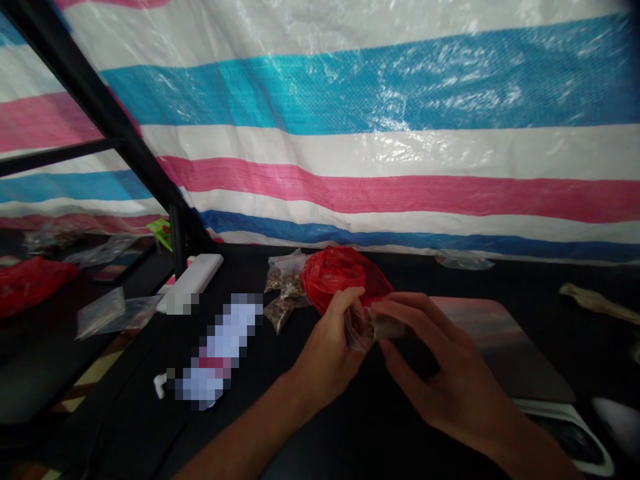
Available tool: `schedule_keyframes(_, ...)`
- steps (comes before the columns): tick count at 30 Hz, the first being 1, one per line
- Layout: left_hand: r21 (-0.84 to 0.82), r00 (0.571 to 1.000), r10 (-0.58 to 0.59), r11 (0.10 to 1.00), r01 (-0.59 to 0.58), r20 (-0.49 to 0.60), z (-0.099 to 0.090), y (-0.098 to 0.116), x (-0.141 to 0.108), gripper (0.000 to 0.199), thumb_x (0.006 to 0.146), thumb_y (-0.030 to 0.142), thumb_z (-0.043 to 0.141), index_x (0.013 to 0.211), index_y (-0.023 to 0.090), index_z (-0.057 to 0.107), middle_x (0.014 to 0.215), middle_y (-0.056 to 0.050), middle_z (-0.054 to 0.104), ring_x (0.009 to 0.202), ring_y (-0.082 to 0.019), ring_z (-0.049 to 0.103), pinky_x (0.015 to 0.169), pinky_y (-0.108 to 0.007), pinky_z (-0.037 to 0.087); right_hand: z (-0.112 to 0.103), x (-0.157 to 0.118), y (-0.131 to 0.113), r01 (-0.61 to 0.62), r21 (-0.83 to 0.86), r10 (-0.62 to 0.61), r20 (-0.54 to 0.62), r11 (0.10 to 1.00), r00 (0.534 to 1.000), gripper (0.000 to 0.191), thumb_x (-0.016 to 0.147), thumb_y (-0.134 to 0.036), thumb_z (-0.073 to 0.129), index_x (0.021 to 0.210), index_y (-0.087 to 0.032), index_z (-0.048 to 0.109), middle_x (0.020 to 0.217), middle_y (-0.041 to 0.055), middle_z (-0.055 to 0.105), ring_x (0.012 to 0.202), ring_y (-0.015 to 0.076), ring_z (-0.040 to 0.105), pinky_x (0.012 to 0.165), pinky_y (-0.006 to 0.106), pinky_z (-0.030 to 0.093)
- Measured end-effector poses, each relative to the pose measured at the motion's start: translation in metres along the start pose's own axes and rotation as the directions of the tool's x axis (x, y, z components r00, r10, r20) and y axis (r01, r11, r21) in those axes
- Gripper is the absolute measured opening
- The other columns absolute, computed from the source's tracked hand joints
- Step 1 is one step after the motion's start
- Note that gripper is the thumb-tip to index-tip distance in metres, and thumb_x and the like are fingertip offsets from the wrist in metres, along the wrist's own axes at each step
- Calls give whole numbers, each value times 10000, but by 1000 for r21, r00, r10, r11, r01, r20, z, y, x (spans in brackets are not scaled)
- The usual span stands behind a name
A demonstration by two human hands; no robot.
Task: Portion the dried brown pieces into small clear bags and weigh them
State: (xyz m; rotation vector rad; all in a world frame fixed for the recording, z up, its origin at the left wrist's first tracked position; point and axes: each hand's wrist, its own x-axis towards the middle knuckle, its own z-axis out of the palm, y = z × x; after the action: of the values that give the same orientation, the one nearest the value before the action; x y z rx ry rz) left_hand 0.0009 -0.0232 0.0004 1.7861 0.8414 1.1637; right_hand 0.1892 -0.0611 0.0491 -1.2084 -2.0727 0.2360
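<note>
In front of the red plastic bag (345, 270), my left hand (333, 347) is closed around a small clear plastic bag (357, 330), whose mouth faces right. My right hand (440, 360) pinches a small pale, see-through object (389, 327) against that opening; its kind is too blurred to make out. Some brownish bits show where the two meet. Several small clear zip bags (285, 283) filled with brown bits lie on the black table (320, 427), left of the red bag.
A pixelated phone-like object (223, 353), a white earbud (160, 385) and a white box (195, 280) lie leftward. To the right are a pinkish-grey flat panel (500, 347) and a white-rimmed dark object (575, 440). A black metal post (110, 120) slants before a striped tarp (350, 93).
</note>
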Motion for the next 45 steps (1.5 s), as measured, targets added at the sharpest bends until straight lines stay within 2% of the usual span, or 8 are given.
schedule_keyframes(3, -8, 999, 11, 1000, -11, 49, 0, -4, 0, 620, 883, 129, 700, 1442, 256, 463, 1247, -97, 615, 1127, -240, 637, 993, -374, 509, 3, 0, 1, 54, -8, -52, 123, 999, 991, 465, 1011, -152, 516, 1440, -331, 513, 1395, 78, 596, 1258, 214, 619, 1024, 381, 554)
schedule_keyframes(7, 17, 994, -108, 994, 108, -23, 1, -6, 2, 702, 851, 176, 763, 1454, 263, 414, 1172, -63, 644, 1014, -219, 656, 897, -339, 515, 9, 1, 8, 29, 2, -29, 113, 1000, 993, 398, 1038, -146, 472, 1397, -306, 533, 1366, 79, 634, 1240, 211, 643, 1016, 387, 569)
schedule_keyframes(13, 190, 982, -180, 964, 188, -55, 4, -4, 5, 319, 822, 305, 832, 1087, 240, 667, 1077, -49, 690, 1006, -245, 633, 881, -337, 463, 9, 0, 11, 7, 26, -8, 62, 1000, 998, 408, 1016, -73, 474, 1339, -308, 556, 1331, 51, 643, 1210, 170, 647, 1014, 336, 557)
schedule_keyframes(22, -11, 968, -245, 969, 246, 61, 6, 0, 1, 347, 835, 223, 788, 1141, 226, 624, 1070, -48, 721, 912, -205, 665, 793, -286, 489, 4, 0, 11, 30, -42, -26, 90, 999, 996, 395, 1008, -243, 626, 1385, -313, 533, 1222, 39, 712, 1096, 216, 677, 939, 392, 562)
schedule_keyframes(28, -34, 964, -267, 963, 267, 13, 11, 2, 0, 387, 822, 231, 791, 1163, 230, 607, 1033, -30, 706, 882, -187, 636, 775, -278, 474, 1, 0, 7, 159, -30, -155, 110, 987, 982, 502, 960, 14, 461, 1333, -307, 558, 1306, 50, 658, 1181, 198, 624, 975, 366, 517)
schedule_keyframes(32, 75, 966, -260, 963, 259, 0, 11, 2, 0, 516, 701, 165, 850, 1150, 221, 603, 1086, -39, 687, 950, -215, 629, 802, -297, 468, -1, -3, 9, 92, -45, -86, 128, 995, 988, 316, 991, -184, 595, 1290, -283, 574, 1198, 58, 684, 1010, 222, 660, 844, 370, 532)
schedule_keyframes(36, 205, 973, -217, 959, 198, 78, 10, 6, 3, 214, 776, 226, 805, 917, 196, 647, 924, -28, 662, 886, -211, 602, 764, -303, 447, -1, -2, 11, 63, -45, -57, 125, 997, 990, 218, 1000, -302, 625, 1212, -270, 582, 1099, 39, 715, 946, 225, 671, 813, 366, 526)
schedule_keyframes(45, 137, 960, -279, 950, 279, -20, 12, 15, 7, 161, 903, 336, 718, 866, 198, 645, 859, -9, 661, 780, -160, 586, 679, -262, 422, 5, -2, 17, -118, -78, 107, -137, 990, 985, 280, 1035, -359, 541, 1302, -277, 546, 1151, 46, 723, 1001, 214, 703, 854, 339, 539)
